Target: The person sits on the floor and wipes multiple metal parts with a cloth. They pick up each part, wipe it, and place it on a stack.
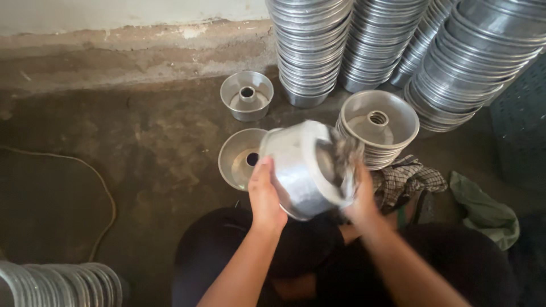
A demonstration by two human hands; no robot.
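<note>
the left hand (266,196) grips the side of a round aluminium tube pan (301,170), fingers closed around its wall, holding it tilted above the lap at the centre of the view. the right hand (359,196) is blurred at the pan's 3 o'clock edge, pressing a grey scrubbing pad (346,154) to the rim; its fingers look closed on the pad. on the concrete floor (142,153), an open pan (239,158) lies just at 9 o'clock of the held one, another pan (247,95) at 11 o'clock. a short stack of pans (377,128) sits at 2 o'clock, tall stacks (310,45) behind. a checked cloth (406,179) lies at 3 o'clock.
</note>
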